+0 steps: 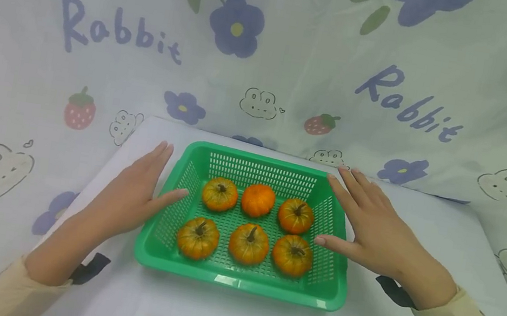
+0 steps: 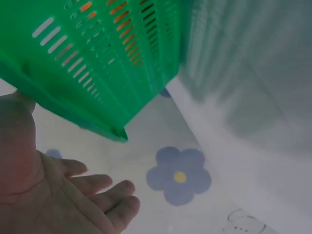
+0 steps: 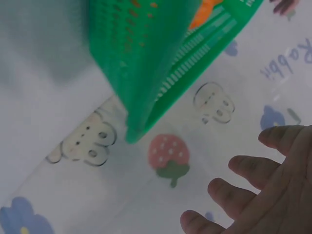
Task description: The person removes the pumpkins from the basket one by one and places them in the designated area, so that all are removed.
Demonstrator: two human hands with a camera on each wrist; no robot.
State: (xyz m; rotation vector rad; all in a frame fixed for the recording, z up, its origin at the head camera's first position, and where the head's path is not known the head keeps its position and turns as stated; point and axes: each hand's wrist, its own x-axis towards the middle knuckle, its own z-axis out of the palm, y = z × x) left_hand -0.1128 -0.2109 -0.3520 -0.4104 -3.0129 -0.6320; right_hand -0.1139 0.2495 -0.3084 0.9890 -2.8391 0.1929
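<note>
– Left hand [image 1: 135,189], how is it?
– I have it spread wide, holding nothing, at the left side of the basket [image 1: 187,270].
– And your right hand [image 1: 372,230]?
– Likewise, at the right side; I can't tell whether either touches.
– The pumpkins [image 1: 248,246]?
– Six, inside the basket on the white surface [image 1: 191,312].

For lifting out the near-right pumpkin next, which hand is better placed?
Probably the right hand: in the head view, its thumb appears beside the near-right pumpkin, while the left hand is across the green basket.
</note>
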